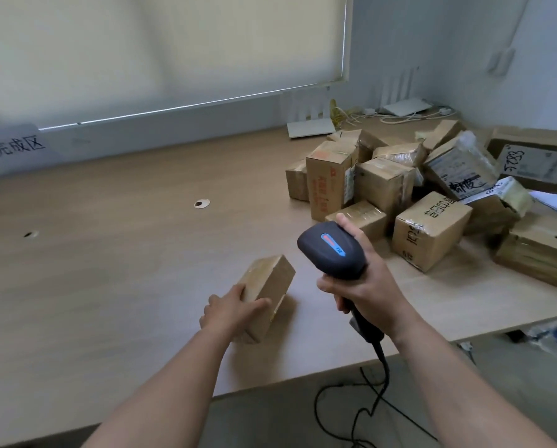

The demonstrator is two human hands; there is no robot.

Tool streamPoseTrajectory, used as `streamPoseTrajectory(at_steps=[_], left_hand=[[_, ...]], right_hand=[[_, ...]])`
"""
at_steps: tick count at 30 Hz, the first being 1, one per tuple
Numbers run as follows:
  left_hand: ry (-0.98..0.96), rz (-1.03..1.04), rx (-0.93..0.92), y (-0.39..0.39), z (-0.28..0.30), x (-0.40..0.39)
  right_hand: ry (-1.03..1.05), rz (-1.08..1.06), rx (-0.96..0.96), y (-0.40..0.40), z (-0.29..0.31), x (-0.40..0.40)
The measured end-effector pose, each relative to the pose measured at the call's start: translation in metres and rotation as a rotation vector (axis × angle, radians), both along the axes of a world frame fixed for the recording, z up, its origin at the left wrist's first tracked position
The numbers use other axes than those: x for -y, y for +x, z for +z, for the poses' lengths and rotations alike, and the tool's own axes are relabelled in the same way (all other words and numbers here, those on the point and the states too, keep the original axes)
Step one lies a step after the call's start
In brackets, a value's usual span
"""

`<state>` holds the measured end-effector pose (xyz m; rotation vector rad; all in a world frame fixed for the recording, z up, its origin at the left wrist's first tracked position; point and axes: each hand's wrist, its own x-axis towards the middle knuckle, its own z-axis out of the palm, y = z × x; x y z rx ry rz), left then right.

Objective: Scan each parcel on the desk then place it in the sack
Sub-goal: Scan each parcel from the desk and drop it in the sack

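Two bare hands work over a pale wooden worktop (115, 253). The left hand (230, 310) lies on the near end of a small cardboard parcel (269, 292), fingers and thumb wrapped over its top and side, so this grip is clamped on the parcel. The parcel sits on the worktop, tilted, its near corner lifted a little, at about 6 o'clock in the view, well apart from the rest.

The right hand (364, 282) is closed around the handle of a black handheld barcode scanner (333, 250), index finger stretched along its far side; this grip is clamped on the scanner. The scanner head, with a blue and red strip on top, points toward 10 o'clock, just beside the parcel at its 3 o'clock and not touching it. A black cable (377, 367) runs from the handle down over the worktop edge to the floor.

At 2 o'clock a heap of taped cardboard parcels (432, 189) crowds the worktop corner, some upright, some leaning on each other, several with labels and black marker writing. Behind the heap, at 1 o'clock, stand two white routers (311, 126) with a tangle of yellow and white cables. A paper sign (18, 145) with handwritten characters hangs at 10 o'clock under a drawn window blind (160, 50). Two round cable holes (202, 203) pierce the worktop. No sack or other container is in view.
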<state>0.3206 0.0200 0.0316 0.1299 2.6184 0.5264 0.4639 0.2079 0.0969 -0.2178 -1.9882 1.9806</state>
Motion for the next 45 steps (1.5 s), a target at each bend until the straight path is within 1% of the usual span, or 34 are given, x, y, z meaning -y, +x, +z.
streamPoseTrajectory(at_steps=[2,5,6,9,11,13,15,19,21,23,25,27,28,30,33,34,36,39,45], left_hand=[[0.054,0.024,0.08,-0.003,-0.001,0.017],[0.095,0.073,0.136,-0.014,-0.009,0.047],[0.131,0.089,0.149,-0.017,-0.009,0.057],[0.335,0.174,0.194,-0.023,-0.008,0.085],[0.365,0.185,0.175,-0.029,-0.006,0.1],[0.335,0.146,0.071,-0.039,-0.007,0.113],[0.233,0.071,-0.006,-0.049,-0.005,0.122],[-0.055,-0.142,-0.037,-0.051,0.005,0.124],[-0.159,-0.225,-0.061,-0.046,0.008,0.119],[-0.194,-0.241,-0.08,-0.043,0.007,0.115],[-0.173,-0.217,-0.054,-0.046,0.008,0.112],[-0.085,-0.191,-0.012,-0.053,0.014,0.116],[-0.006,-0.167,0.02,-0.058,0.014,0.12],[0.234,-0.102,0.082,-0.063,0.019,0.132],[0.679,0.047,0.152,-0.065,0.018,0.147],[0.776,0.083,0.168,-0.068,0.018,0.15],[0.851,0.101,0.151,-0.075,0.019,0.154],[0.853,0.069,0.108,-0.088,0.025,0.158],[0.917,-0.003,0.066,-0.108,0.036,0.162]], right_hand=[[0.008,0.006,0.002,-0.006,0.0,0.012],[0.013,0.019,0.006,-0.015,0.0,0.034],[0.012,0.026,0.013,-0.018,0.0,0.041],[0.013,0.037,0.03,-0.026,0.001,0.06],[0.023,0.044,0.029,-0.03,0.003,0.071],[0.034,0.049,0.023,-0.035,0.004,0.081],[0.048,0.058,0.024,-0.039,0.005,0.09],[0.069,0.074,0.022,-0.047,0.003,0.109],[0.066,0.07,0.023,-0.05,0.003,0.117],[0.059,0.065,0.028,-0.051,0.004,0.123],[0.064,0.063,0.031,-0.05,0.005,0.126],[0.073,0.058,0.032,-0.05,0.005,0.128],[0.072,0.055,0.033,-0.05,0.005,0.129],[0.067,0.052,0.034,-0.051,0.006,0.13],[0.058,0.058,0.037,-0.052,0.004,0.134],[0.055,0.062,0.041,-0.052,0.004,0.135],[0.069,0.079,0.052,-0.054,0.004,0.139],[0.065,0.095,0.06,-0.057,0.005,0.143],[0.034,0.138,0.058,-0.065,0.007,0.153]])
